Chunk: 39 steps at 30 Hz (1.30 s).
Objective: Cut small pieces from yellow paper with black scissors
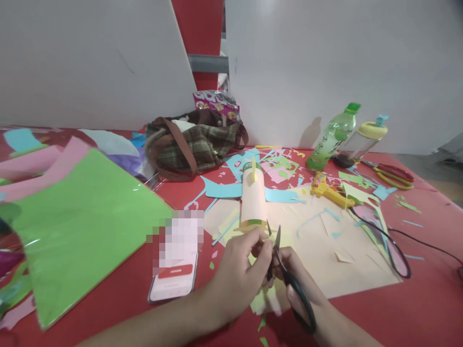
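Observation:
My right hand grips a pair of black-handled scissors, their blades parted and pointing away from me. The fingertips of my left hand are pinched beside the blades on a small piece of pale yellow paper, mostly hidden by the fingers. Just beyond lies a cream paper-wrapped tube with a yellow paper tab on top. Light blue paper strips stick out from both its sides. Yellow-green paper lies beneath my hands.
A phone and green paper sheets lie left. Behind stands a plaid bag. To the right are a yellow glue gun with a black cord, a green bottle, a clear cup and red-handled scissors. Paper scraps are scattered about.

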Motion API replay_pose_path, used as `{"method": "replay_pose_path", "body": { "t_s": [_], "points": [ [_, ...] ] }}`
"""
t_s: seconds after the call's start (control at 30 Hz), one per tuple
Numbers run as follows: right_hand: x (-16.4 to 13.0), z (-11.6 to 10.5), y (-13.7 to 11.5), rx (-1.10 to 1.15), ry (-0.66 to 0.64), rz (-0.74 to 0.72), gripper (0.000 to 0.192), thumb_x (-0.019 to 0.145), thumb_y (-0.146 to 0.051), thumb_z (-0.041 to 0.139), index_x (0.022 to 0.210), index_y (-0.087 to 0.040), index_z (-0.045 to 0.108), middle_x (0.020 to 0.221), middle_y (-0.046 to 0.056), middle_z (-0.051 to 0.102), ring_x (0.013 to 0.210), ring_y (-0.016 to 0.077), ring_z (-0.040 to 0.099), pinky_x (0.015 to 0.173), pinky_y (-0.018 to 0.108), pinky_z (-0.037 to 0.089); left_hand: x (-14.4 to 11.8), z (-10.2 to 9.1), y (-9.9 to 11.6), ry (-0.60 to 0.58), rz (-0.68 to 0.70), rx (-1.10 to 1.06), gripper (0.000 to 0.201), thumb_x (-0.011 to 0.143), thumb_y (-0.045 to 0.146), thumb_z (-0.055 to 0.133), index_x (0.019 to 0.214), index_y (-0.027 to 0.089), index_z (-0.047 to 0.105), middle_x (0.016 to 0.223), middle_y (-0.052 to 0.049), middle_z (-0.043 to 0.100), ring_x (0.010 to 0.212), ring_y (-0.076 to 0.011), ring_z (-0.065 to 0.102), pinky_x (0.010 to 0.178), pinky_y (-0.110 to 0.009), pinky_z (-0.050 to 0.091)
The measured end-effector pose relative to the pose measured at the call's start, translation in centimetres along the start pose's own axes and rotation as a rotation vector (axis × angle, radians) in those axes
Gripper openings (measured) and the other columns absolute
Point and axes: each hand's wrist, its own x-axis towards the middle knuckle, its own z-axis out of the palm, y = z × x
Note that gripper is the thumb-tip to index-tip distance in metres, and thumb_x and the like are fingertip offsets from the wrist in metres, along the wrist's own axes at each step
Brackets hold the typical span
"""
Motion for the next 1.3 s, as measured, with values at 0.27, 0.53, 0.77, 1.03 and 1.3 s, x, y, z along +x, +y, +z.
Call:
{"method": "replay_pose_path", "body": {
  "t_s": [0.27,0.53,0.77,1.03,1.3],
  "points": [
    [-0.1,0.0,0.1,-0.002,-0.001,-0.012,0.036,0.073,-0.058,0.035,0.081,-0.024,0.028,0.069,-0.002,0.031,0.055,0.0125,0.028,0.063,0.031,0.033,0.0,0.0,-0.1,0.008,-0.012,0.026,0.024,0.083,0.024,0.034,0.06,0.017,0.037,0.05,0.005,0.043,0.046,-0.0071,0.045,0.047,-0.018,0.036],
    [-0.1,0.0,0.0,0.0,-0.008,-0.015,0.033,0.075,-0.055,0.036,0.082,-0.023,0.03,0.072,-0.001,0.034,0.06,0.0134,0.032,0.064,0.03,0.034,0.1,-0.2,0.1,0.02,0.022,0.065,0.024,0.082,0.023,0.034,0.059,0.017,0.036,0.051,0.005,0.041,0.048,-0.0073,0.043,0.048,-0.018,0.035],
    [-0.2,0.1,0.2,0.007,0.003,-0.029,0.035,0.074,-0.057,0.036,0.082,-0.023,0.031,0.076,0.001,0.04,0.061,0.0143,0.036,0.064,0.031,0.035,0.2,-0.4,0.3,0.013,0.038,0.1,0.024,0.081,0.022,0.035,0.057,0.017,0.036,0.051,0.005,0.041,0.048,-0.0075,0.043,0.048,-0.018,0.035],
    [-0.1,-0.1,0.6,0.014,0.021,-0.025,0.032,0.076,-0.053,0.038,0.083,-0.022,0.035,0.077,0.002,0.041,0.065,0.0149,0.038,0.065,0.031,0.037,0.2,-1.0,0.7,-0.059,0.044,0.116,0.024,0.082,0.025,0.034,0.061,0.017,0.04,0.049,0.005,0.047,0.047,-0.0077,0.046,0.048,-0.017,0.034],
    [-0.6,-0.3,1.0,0.052,-0.003,-0.031,0.032,0.074,-0.053,0.041,0.083,-0.022,0.037,0.077,0.002,0.043,0.064,0.0152,0.039,0.066,0.032,0.035,0.6,-1.9,1.4,-0.076,0.109,0.25,0.022,0.08,0.019,0.034,0.058,0.017,0.037,0.053,0.005,0.043,0.049,-0.0079,0.042,0.049,-0.018,0.031]
  ]
}}
